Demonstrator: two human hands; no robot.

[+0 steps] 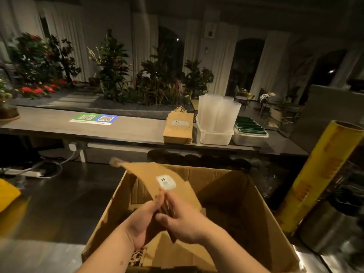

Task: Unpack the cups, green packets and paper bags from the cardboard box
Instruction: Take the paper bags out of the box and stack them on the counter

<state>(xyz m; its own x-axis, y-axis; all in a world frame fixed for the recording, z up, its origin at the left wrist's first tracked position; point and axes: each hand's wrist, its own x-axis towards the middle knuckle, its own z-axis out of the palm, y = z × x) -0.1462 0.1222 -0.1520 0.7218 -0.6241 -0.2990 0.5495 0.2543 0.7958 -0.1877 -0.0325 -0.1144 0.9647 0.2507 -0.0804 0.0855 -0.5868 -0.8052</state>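
An open cardboard box (236,196) stands in front of me on a dark counter. Above it, my left hand (143,219) and my right hand (183,219) both grip the lower edge of a flat brown paper bag (149,174) with a white sticker, lifted and tilted up to the left. More paper bags with twine handles (155,255) lie inside the box under my wrists. On the far counter lies a stack of paper bags (178,128), beside a white tub of clear plastic cups (218,113) and a tub of green packets (250,128).
A big yellow roll of wrap (315,174) leans at the right beside a metal container (327,227). A QR code sheet (94,119) lies on the far counter (49,125). Cables and a power strip (29,172) sit at the left, plants behind.
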